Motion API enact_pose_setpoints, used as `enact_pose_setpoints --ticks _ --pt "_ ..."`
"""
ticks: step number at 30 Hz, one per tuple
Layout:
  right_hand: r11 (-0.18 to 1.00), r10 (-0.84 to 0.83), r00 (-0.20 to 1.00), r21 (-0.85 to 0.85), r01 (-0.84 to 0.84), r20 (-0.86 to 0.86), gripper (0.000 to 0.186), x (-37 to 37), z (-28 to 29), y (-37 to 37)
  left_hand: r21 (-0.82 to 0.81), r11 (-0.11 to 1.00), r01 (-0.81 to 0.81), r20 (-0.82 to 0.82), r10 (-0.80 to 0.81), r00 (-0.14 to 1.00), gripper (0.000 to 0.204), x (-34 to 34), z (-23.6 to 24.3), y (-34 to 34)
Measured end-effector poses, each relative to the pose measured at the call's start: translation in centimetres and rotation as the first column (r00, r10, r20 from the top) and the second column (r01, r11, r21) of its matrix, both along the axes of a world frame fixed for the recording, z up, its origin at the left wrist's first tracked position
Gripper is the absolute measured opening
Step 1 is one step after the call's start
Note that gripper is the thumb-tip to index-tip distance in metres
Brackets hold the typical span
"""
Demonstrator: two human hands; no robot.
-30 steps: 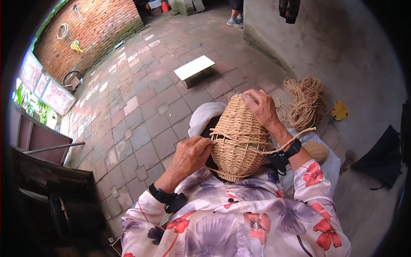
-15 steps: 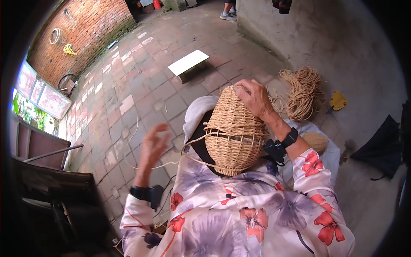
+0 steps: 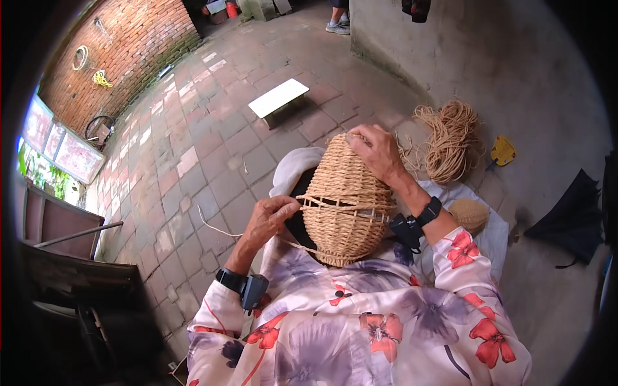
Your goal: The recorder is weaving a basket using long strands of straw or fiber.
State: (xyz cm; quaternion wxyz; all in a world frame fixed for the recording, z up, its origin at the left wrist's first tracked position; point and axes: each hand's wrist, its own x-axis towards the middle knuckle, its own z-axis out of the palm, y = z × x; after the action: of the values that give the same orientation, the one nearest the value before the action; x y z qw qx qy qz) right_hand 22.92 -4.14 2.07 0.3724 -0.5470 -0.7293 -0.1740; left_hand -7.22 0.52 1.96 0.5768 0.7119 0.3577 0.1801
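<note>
A tan woven basket (image 3: 344,177), tapered toward both ends, is held lengthwise at center, its weave interrupted across the middle by a gap crossed by bare strands (image 3: 365,211); a slender pale cord (image 3: 219,229) is trailed off to its left.

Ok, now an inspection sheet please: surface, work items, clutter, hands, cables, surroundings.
Surface: paved floor, patchy in colour.
Work items: woven basket, open band in its weave; loose strand trailing left.
Clutter: cord heap, yellow swatter-like thing, dark umbrella-like thing, all right.
Hands: left hand, fingertips together at basket's left side; right hand gripping its far end.
Cables: pale coil and yellow coil on brick wall; kind unclear.
Surroundings: low white-topped bench, another person's feet.
</note>
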Motion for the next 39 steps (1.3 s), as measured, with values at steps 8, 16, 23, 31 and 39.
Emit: enact_pose_setpoints --ticks 8,16,23,31,39 --pt "0.771 -0.375 0.901 -0.613 0.172 -0.219 0.041 -0.9 5.8 0.7 -0.224 0.974 0.037 -0.117 -0.065 0.991 0.044 -1.2 2.2 -2.4" --pt "0.892 -0.219 0.943 -0.444 0.088 -0.252 0.037 -2.1 3.4 0.9 -0.788 0.532 0.31 0.606 0.577 0.548 0.023 0.7 -1.4 -1.6" --pt "0.965 -0.134 0.963 -0.252 0.074 -0.233 0.029 -1.2 3.4 -2.0 -0.568 0.822 0.041 0.612 0.388 0.689 0.025 -2.3 1.0 -0.7" --pt "0.966 -0.197 0.936 -0.22 0.135 -0.291 0.029 -2.8 5.1 -3.5 -0.516 0.857 0.013 0.274 0.151 0.95 0.015 2.0 2.2 -2.6" --pt "0.969 -0.21 0.937 -0.186 0.161 -0.28 0.027 -3.2 5.3 -3.8 -0.465 0.884 -0.043 0.097 0.099 0.99 0.01 3.1 1.7 -2.0"
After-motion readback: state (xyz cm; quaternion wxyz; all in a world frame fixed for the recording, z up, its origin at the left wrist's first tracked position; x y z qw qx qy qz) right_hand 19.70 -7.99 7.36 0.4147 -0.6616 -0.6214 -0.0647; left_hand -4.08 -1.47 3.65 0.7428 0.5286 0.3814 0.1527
